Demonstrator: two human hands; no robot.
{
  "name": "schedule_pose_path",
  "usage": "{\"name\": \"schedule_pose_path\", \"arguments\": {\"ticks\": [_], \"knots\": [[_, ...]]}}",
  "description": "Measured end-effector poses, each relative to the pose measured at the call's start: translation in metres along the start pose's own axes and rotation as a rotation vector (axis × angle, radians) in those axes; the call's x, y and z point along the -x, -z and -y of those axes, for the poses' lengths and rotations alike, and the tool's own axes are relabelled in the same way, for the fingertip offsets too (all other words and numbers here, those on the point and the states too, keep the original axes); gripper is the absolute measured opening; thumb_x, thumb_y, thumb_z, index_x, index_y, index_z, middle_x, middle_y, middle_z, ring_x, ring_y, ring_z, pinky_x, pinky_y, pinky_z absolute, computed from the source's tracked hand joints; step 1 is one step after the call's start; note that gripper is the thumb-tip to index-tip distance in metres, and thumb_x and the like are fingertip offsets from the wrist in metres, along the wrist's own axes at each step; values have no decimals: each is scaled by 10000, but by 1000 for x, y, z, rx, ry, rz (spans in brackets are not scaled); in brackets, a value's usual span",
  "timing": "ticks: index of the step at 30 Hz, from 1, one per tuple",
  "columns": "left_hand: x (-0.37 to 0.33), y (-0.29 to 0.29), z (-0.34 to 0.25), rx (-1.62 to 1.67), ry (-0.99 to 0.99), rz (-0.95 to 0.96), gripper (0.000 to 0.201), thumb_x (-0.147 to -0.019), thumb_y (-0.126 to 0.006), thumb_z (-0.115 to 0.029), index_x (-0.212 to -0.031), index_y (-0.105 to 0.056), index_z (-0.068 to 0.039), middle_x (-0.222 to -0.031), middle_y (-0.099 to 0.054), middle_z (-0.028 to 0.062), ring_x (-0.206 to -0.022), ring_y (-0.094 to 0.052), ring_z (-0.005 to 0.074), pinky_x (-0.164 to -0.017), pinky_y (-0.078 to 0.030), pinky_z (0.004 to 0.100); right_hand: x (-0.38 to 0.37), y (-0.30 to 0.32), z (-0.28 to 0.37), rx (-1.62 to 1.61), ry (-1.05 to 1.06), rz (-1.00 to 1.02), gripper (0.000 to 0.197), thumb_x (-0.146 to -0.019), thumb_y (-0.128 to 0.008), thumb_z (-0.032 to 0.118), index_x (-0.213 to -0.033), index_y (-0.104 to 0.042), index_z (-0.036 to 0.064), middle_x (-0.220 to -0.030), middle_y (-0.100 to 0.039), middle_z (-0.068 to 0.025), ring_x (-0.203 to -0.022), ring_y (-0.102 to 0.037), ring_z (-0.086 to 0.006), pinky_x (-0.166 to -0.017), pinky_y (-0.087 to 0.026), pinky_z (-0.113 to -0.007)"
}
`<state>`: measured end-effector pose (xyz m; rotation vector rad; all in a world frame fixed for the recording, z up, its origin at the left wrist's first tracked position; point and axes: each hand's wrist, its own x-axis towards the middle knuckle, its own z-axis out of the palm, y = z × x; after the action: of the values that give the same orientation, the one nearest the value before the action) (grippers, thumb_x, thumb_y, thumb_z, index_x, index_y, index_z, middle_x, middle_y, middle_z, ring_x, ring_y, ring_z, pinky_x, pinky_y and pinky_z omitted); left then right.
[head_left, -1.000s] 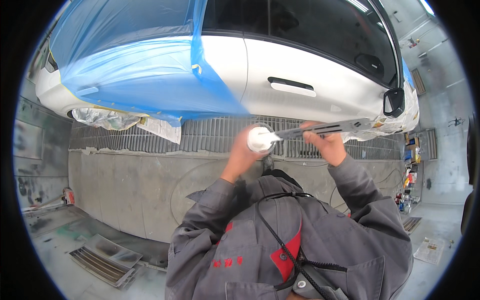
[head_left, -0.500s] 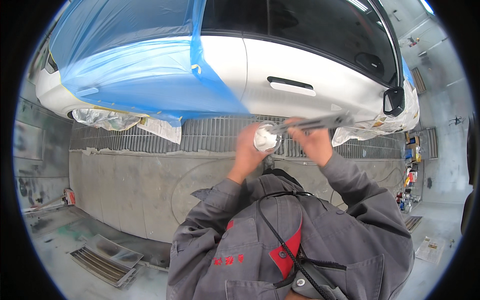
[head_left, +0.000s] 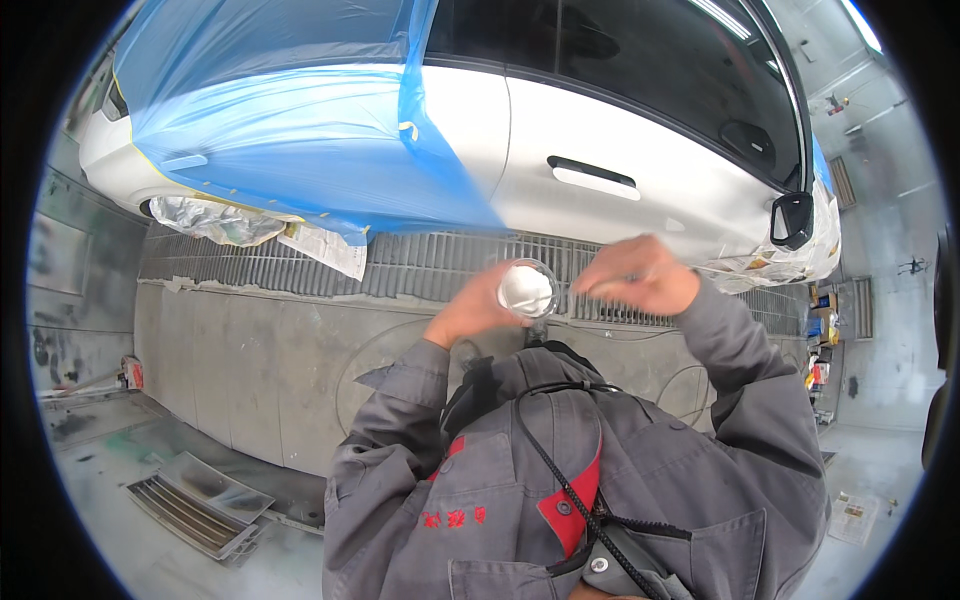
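Note:
My left hand (head_left: pixel 476 302) is wrapped round the side of a clear cup (head_left: pixel 554 283), held in front of my chest. White liquid (head_left: pixel 525 288), seemingly paint, lies inside it. Just right of the cup is my right hand (head_left: pixel 645 280), fingers bent and pressed together, apart from the rim. Whatever those fingers hold is hidden; the grey stick from before cannot be made out. Beyond both hands stands a white car door (head_left: pixel 640 150) with a slot-like handle (head_left: pixel 594 179).
Blue plastic film (head_left: pixel 300 150) covers the car's left part. Paper masking (head_left: pixel 770 262) hangs below the mirror (head_left: pixel 791 219). A floor grating (head_left: pixel 420 265) runs along the car. A thin hose (head_left: pixel 345 400) curves over the floor. Coloured containers (head_left: pixel 822 340) stand far right.
The long grey stick over the cup is no longer visible. My right hand has shifted rightward, away from the cup. My left hand and cup have moved slightly lower and left.

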<state>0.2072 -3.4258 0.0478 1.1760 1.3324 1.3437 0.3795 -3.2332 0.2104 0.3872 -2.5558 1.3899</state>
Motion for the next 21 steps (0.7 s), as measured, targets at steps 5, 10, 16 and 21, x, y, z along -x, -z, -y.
{"name": "schedule_pose_path", "arguments": {"ticks": [5, 10, 16, 21], "knots": [[-7, 13, -15, -150, -33, 176, 871, -658, -956, -165, -1435, -576, -70, -1359, -669, 99, -1297, -610, 265, -1130, -460, 393, -13, 6, 9, 134, -175, 148, 174, -953, -718, 93, -1101, -794, 43, -981, -755, -149, -870, -714, -307, -765, -564, -413], [-5, 28, -18, -16, 52, 276, 852, -667, -952, -194, -1426, -580, -85, -1344, -675, 89, -1273, -619, 253, -1128, -459, 397, -15, 1, 14, 54, -107, 147, 191, -926, -736, 89, -1109, -786, 59, -959, -739, -132, -867, -708, -307, -766, -562, -410], [-9, 28, -19, -69, 47, 332, 860, -675, -947, -183, -1443, -571, -92, -1357, -672, 83, -1277, -614, 247, -1127, -454, 388, -20, 0, 15, 267, -85, 348, 182, -929, -746, 95, -1097, -800, 52, -985, -763, -135, -876, -716, -314, -785, -569, -406], [-4, 26, -12, 85, 102, 391, 866, -663, -956, -176, -1435, -573, -92, -1341, -676, 82, -1264, -619, 254, -1122, -450, 378, -20, 0, 16, -53, -158, 151, 179, -953, -736, 117, -1112, -801, 69, -997, -760, -139, -901, -712, -317, -796, -567, -398]]}}
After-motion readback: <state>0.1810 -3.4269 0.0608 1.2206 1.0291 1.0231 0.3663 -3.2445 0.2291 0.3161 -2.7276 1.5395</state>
